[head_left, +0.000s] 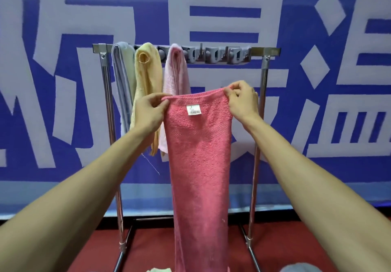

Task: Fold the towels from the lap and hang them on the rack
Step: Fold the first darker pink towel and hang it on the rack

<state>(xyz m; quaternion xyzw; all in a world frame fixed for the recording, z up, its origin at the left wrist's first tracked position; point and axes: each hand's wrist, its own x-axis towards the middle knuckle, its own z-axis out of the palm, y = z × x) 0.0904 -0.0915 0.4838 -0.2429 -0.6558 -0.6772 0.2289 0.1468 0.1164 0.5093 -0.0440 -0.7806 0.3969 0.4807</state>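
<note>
Ahead, coral towel [198, 166], three hung towels [146, 77]

The metal rack [263, 75] is standing on the red floor [152, 250], carrying a grey-blue towel [121, 77], a yellow towel [146, 77] and a pale pink towel [175, 75], seemingly on hooks.

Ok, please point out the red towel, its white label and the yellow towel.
red towel [198, 166], head view, middle of the cloth
white label [194, 110], head view, label centre
yellow towel [146, 76], head view, upper part
</note>
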